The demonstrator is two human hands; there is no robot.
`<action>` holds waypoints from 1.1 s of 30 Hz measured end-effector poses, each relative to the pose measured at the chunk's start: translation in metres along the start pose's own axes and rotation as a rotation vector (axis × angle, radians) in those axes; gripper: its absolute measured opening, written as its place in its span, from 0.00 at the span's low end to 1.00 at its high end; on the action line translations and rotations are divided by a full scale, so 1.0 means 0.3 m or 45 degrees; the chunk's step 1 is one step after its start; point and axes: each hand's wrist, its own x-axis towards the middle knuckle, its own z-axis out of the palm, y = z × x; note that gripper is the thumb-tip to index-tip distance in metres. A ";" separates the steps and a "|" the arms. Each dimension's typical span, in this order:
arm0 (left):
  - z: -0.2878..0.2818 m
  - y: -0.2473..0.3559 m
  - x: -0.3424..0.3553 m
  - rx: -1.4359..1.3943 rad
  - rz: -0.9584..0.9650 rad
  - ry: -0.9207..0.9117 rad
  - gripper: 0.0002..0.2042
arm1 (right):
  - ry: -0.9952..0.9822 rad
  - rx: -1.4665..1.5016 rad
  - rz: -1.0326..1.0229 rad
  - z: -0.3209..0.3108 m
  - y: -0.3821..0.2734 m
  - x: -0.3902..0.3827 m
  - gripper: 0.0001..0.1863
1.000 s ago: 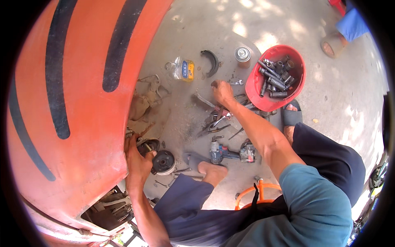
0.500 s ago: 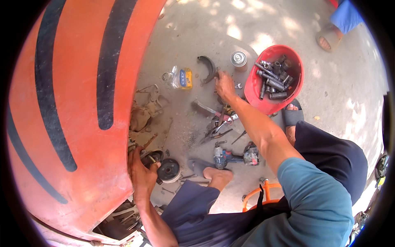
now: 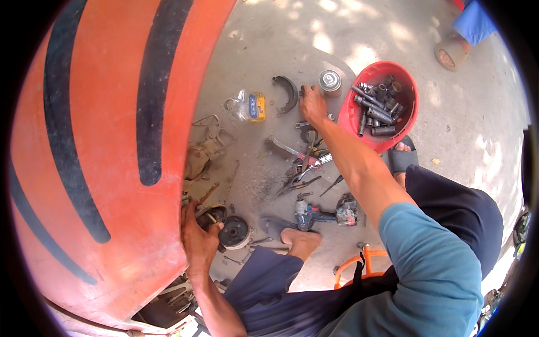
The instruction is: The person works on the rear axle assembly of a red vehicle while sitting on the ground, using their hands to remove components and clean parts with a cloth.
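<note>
My right hand is closed in a pinch over the concrete, between a curved black brake shoe and a spray can. A small dark piece shows at its fingertips, too small to name. On the left, below the edge of a big orange panel, my left hand is closed at a dark round hub-like part. A short brassy piece shows by its thumb, but the panel and the fingers hide what it grips. Beside this hand lies a round drum with a black face.
A red hard hat full of sockets lies upturned at right. Pliers and wrenches lie mid-floor, above a cordless impact wrench. A yellow-labelled clear packet lies near the panel. Another person's foot is at top right.
My right hand has lifted slightly up and away from the brake shoe's end, toward the spray can, and a dark piece now shows at its fingertips. My left hand stays at the hub.
</note>
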 end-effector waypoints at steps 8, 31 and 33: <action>-0.006 0.021 -0.001 0.005 -0.006 -0.020 0.31 | 0.076 -0.105 0.002 0.058 0.049 0.055 0.08; -0.020 0.031 -0.004 0.011 0.019 -0.049 0.33 | -0.013 0.823 0.357 0.008 0.053 -0.077 0.12; -0.024 0.023 -0.010 0.021 0.026 -0.035 0.33 | -0.097 1.051 0.470 -0.001 -0.020 -0.124 0.11</action>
